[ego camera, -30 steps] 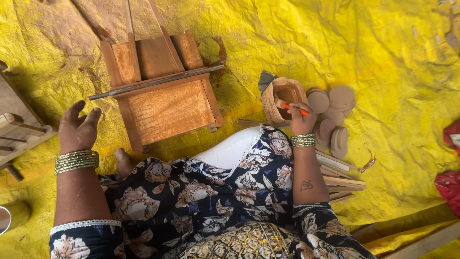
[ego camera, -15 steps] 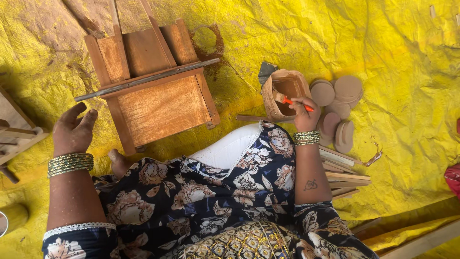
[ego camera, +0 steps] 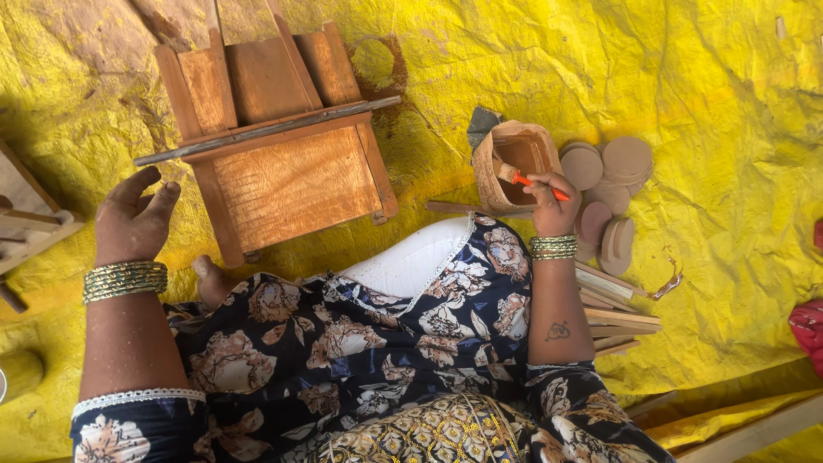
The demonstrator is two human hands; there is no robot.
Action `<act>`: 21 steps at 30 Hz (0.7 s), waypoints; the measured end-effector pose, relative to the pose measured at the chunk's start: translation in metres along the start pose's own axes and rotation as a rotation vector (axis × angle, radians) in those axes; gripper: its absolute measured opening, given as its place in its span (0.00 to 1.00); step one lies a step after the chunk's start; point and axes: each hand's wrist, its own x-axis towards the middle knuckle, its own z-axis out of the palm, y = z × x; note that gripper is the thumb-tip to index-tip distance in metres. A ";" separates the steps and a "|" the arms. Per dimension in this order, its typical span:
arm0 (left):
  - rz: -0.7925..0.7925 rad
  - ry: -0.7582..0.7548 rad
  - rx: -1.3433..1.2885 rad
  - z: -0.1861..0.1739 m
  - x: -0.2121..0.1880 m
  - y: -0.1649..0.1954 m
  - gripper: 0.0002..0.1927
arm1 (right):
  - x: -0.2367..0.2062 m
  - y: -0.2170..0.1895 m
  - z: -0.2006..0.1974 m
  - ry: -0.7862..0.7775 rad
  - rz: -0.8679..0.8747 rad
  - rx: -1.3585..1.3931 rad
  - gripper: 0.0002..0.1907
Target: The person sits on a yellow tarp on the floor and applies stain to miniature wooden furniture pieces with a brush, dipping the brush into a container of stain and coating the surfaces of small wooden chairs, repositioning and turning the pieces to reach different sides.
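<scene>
While the right hand (ego camera: 550, 204) grips an orange-handled brush (ego camera: 523, 177) with its bristles down inside the small brown container (ego camera: 514, 163) at the middle of the yellow sheet (ego camera: 729, 129), the left hand (ego camera: 133, 219) hovers empty, fingers loosely spread, just beside the wooden stool (ego camera: 274, 146). Looks like early days to me: the stool's surface seems bare, brush only loading. The round discs (ego camera: 613, 171) sit right of the container. Versus a second ago, hardly anything changed; the brush just dipped a bit deeper.

Two hands (ego camera: 133, 219), one brush (ego camera: 527, 178)
</scene>
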 end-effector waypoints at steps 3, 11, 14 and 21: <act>0.027 -0.005 -0.012 0.000 -0.001 0.002 0.26 | 0.001 -0.001 0.000 0.009 0.007 0.030 0.09; 0.095 0.017 -0.016 0.004 0.001 -0.005 0.25 | 0.002 0.004 0.000 0.110 -0.041 -0.176 0.09; 0.144 0.024 0.007 0.004 0.003 -0.009 0.24 | 0.005 0.014 0.000 0.144 -0.090 -0.101 0.08; 0.146 0.057 0.005 0.005 0.007 -0.016 0.25 | 0.006 0.028 -0.002 0.158 -0.080 0.145 0.07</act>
